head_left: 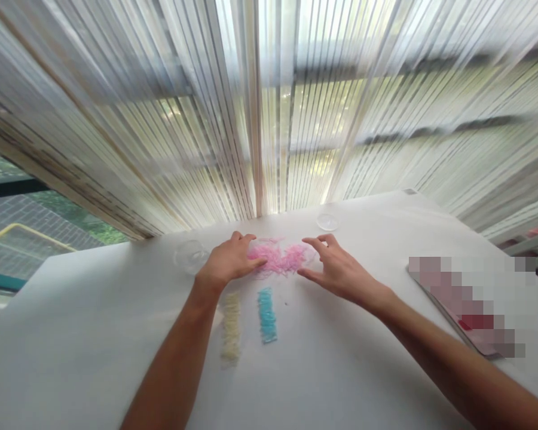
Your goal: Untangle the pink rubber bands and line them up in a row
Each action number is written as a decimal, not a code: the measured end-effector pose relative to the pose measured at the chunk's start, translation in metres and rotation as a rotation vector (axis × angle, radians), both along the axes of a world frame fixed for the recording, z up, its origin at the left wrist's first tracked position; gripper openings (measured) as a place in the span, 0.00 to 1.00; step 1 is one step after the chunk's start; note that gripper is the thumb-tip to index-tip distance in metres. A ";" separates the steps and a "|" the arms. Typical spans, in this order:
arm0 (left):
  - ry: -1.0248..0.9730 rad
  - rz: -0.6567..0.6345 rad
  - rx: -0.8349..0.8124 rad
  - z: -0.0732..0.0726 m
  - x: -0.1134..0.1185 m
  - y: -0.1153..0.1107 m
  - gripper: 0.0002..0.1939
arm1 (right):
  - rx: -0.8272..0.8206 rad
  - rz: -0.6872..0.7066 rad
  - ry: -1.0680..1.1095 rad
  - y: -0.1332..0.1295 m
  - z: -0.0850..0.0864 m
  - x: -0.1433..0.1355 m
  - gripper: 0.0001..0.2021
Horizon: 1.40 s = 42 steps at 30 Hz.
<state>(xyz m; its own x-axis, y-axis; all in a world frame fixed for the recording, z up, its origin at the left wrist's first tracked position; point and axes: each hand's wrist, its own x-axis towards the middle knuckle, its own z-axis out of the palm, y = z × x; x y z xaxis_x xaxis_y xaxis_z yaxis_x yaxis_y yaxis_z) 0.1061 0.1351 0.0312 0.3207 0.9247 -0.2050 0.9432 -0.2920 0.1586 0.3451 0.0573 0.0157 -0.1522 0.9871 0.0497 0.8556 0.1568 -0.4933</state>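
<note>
A loose heap of thin pink strips (pixel 278 258) lies on the white table between my two hands. At its left edge is my left hand (pixel 234 257), its thumb and fingers apart and the thumb touching or just over the strips. My right hand (pixel 334 263) hovers at the heap's right side, thumb and fingers spread with nothing between them. Nearer to me lie a row of blue pieces (pixel 267 315) and a row of pale yellow pieces (pixel 231 328), both laid out lengthwise. What the pieces are made of is too blurred to tell.
A clear round container (pixel 190 257) stands left of my left hand, and a clear round lid or dish (pixel 328 222) lies behind the heap. At the right is a flat, partly pixelated object (pixel 457 304). Striped curtains (pixel 269 119) hang along the table's (pixel 116 316) far edge.
</note>
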 end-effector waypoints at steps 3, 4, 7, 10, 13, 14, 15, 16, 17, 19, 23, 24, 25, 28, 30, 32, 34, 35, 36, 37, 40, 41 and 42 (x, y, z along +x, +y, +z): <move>-0.013 -0.018 -0.024 -0.005 0.004 -0.002 0.35 | -0.187 0.038 -0.086 0.027 0.007 0.000 0.38; -0.034 -0.038 -0.015 -0.006 0.006 -0.003 0.32 | -0.207 0.059 -0.090 0.034 0.007 -0.004 0.36; -0.101 -0.101 -0.002 -0.010 0.009 -0.002 0.23 | -0.180 0.109 -0.076 0.051 0.004 -0.019 0.26; -0.171 -0.145 0.010 -0.012 0.009 0.001 0.18 | -0.151 0.178 -0.077 0.063 0.005 -0.033 0.16; -0.253 -0.159 0.026 -0.010 0.004 0.006 0.15 | -0.158 0.233 -0.025 0.071 0.013 -0.038 0.12; -0.281 -0.156 0.024 -0.008 0.001 0.007 0.15 | -0.158 0.237 0.001 0.073 0.016 -0.037 0.12; -0.305 -0.151 0.018 -0.006 -0.002 0.008 0.16 | -0.155 0.241 0.027 0.075 0.018 -0.035 0.12; -0.324 -0.142 0.011 -0.004 -0.004 0.009 0.16 | -0.155 0.248 0.050 0.076 0.021 -0.031 0.12; -0.337 -0.134 0.005 -0.001 -0.007 0.010 0.16 | -0.153 0.259 0.072 0.078 0.023 -0.026 0.12; -0.353 -0.121 0.003 0.003 -0.011 0.011 0.17 | -0.163 0.282 0.093 0.080 0.027 -0.016 0.12; -0.360 -0.114 -0.017 0.006 -0.017 0.011 0.18 | -0.212 0.284 0.058 0.084 0.030 0.002 0.12; -0.356 -0.113 -0.034 0.006 -0.017 0.011 0.17 | -0.224 0.283 0.044 0.085 0.030 0.004 0.12; -0.351 -0.113 -0.053 0.006 -0.017 0.012 0.17 | -0.237 0.282 0.030 0.086 0.030 0.006 0.13; -0.342 -0.109 -0.078 0.005 -0.016 0.012 0.16 | -0.270 0.277 -0.003 0.087 0.029 0.007 0.14; -0.342 -0.112 -0.079 0.004 -0.016 0.012 0.16 | -0.283 0.283 -0.027 0.087 0.028 0.006 0.15; -0.342 -0.115 -0.075 0.005 -0.016 0.013 0.15 | -0.287 0.290 -0.051 0.087 0.028 0.007 0.15; -0.345 -0.112 -0.063 0.007 -0.017 0.013 0.15 | -0.284 0.290 -0.068 0.087 0.028 0.009 0.15; -0.346 -0.108 -0.055 0.008 -0.018 0.013 0.15 | -0.282 0.289 -0.075 0.086 0.028 0.010 0.15; -0.347 -0.104 -0.048 0.009 -0.019 0.013 0.15 | -0.281 0.287 -0.081 0.086 0.028 0.011 0.16; -0.345 -0.100 -0.043 0.010 -0.020 0.013 0.15 | -0.281 0.285 -0.084 0.086 0.029 0.012 0.16; -0.321 -0.096 -0.050 0.011 -0.022 0.013 0.16 | -0.281 0.285 -0.082 0.086 0.030 0.015 0.14; -0.309 -0.095 -0.054 0.011 -0.022 0.013 0.16 | -0.276 0.284 -0.074 0.087 0.031 0.015 0.13; -0.296 -0.095 -0.056 0.010 -0.022 0.013 0.16 | -0.267 0.281 -0.065 0.087 0.031 0.015 0.12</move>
<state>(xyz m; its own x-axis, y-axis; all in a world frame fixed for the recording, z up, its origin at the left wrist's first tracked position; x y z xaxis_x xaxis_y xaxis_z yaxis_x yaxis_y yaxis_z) 0.0844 0.1477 0.0415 0.4582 0.8778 -0.1397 0.8226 -0.3592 0.4409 0.3602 0.1441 0.0466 -0.4130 0.8833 -0.2219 0.8281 0.2629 -0.4951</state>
